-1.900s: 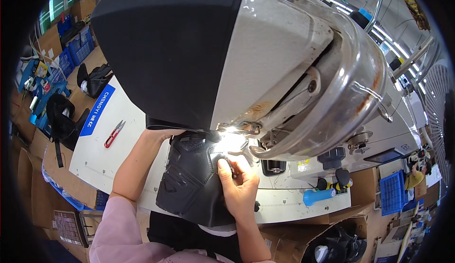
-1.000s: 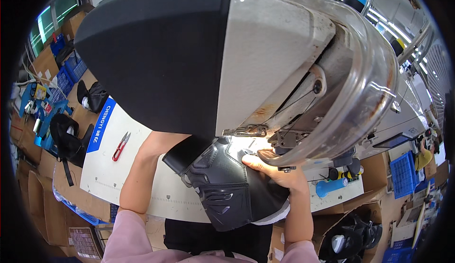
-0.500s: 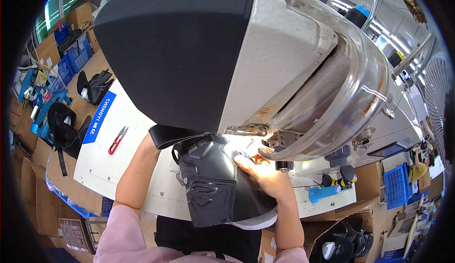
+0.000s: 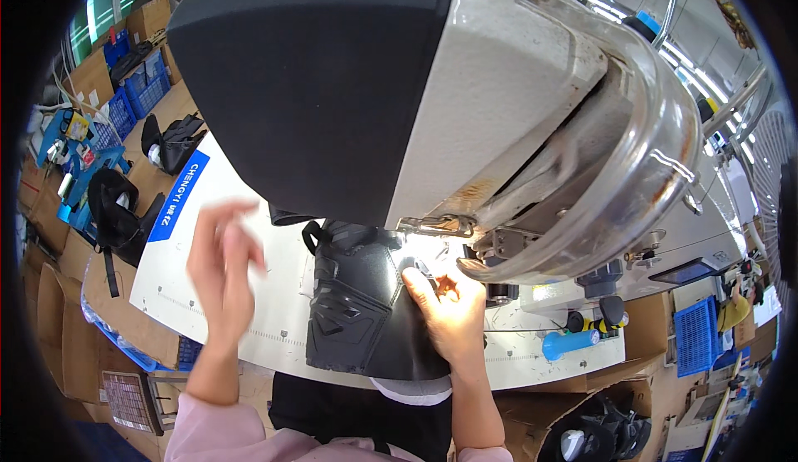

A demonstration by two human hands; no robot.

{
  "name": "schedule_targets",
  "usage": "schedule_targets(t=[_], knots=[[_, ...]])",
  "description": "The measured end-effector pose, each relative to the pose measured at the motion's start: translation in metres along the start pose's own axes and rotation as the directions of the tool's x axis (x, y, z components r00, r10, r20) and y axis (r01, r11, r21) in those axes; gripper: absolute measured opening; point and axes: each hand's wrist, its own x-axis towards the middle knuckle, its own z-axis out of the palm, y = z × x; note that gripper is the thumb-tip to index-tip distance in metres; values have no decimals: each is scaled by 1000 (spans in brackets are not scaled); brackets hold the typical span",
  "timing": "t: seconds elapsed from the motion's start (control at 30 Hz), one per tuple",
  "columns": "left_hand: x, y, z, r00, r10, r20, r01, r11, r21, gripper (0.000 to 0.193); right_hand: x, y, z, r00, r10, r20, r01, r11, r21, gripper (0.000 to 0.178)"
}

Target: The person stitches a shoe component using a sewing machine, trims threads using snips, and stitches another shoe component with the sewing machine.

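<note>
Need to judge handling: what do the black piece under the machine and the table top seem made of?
Black shoe upper: likely synthetic leather, matte smooth panels with moulded ribbed sections and stitched seams; the right hand presses on it. Table top: looks like white laminate, smooth, with a slight sheen.

One head-worn fisheye view, looking steeply down from very close above a sewing machine

The camera sits so near the sewing machine that its black and grey head fills the upper and middle frame, hiding much of the white table beneath. It faces down and forward: the person's own forearms enter from the lower edge, the left hand raised and blurred at the left, the right hand on the black shoe upper under the machine. The far workshop curves round the rim, with blue crates at far left and shelving at far right. There is no second view, so no part of the scene is shared
</note>
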Motion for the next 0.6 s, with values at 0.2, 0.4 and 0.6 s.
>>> schedule_targets(t=[0.2, 0.4, 0.6], knots=[[-124, 10, -22, 927, 73, 369, -38, 994, -102, 46, -7, 1, 25, 999, 1, -45, 0, 999, 35, 12], [-126, 23, 17, 944, -61, 324, 184, 912, -366, 79, -14, -11, 35, 992, 58, -112, -53, 998, 42, 14], [-80, 30, 36, 958, -160, 237, 263, 818, -512, 86, -27, 1, 53, 990, -21, -136, 20, 1000, -8, 13]])
